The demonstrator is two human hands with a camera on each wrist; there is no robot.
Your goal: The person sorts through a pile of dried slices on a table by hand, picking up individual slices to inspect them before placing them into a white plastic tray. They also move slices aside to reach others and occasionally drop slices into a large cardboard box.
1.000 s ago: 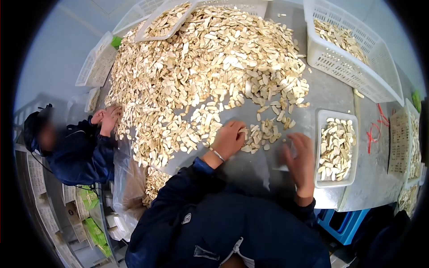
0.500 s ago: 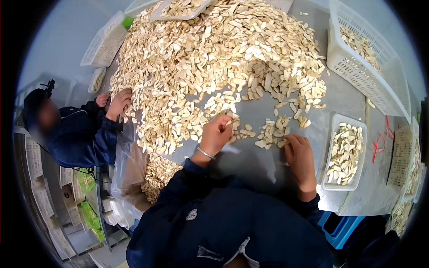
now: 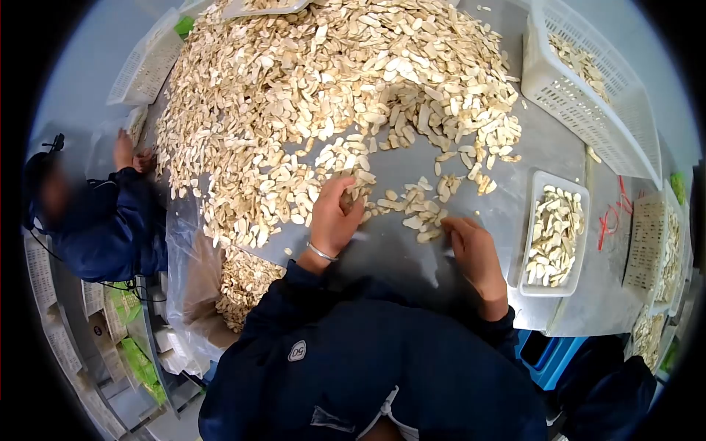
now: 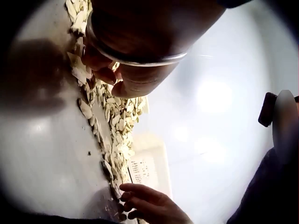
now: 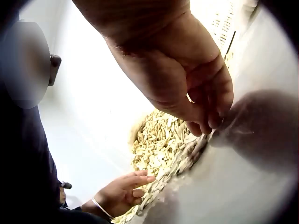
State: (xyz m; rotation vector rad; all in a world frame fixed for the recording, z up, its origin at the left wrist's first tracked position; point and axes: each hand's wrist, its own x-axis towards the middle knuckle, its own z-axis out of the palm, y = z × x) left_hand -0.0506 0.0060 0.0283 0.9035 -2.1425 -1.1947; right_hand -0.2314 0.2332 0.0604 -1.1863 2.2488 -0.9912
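Note:
Pale dried slices form a large heap (image 3: 294, 95) on a metal table (image 3: 397, 165), with a small loose group of slices (image 3: 415, 206) nearer the body. My left hand (image 3: 332, 220), with a bracelet at the wrist, is at the small group's left, fingers bent loosely beside some slices. No slice shows clearly in it. At the group's right edge, my right hand (image 3: 476, 257) touches slices with its fingertips. The right wrist view shows its fingers (image 5: 205, 123) bent down to the table; the left wrist view shows that hand (image 4: 152, 205) relaxed.
A white tray of slices (image 3: 529, 272) lies to the right. Behind it stands a large perforated basket (image 3: 588, 110), with red ties (image 3: 604, 229) near another basket (image 3: 641, 242). Another person (image 3: 110, 220) is at the left, beside a plastic bag (image 3: 184, 257).
The head view has shifted. My left hand's fingers have loosened from a pinch, and my right hand stays by the small group. The other person's hands have moved back from the heap.

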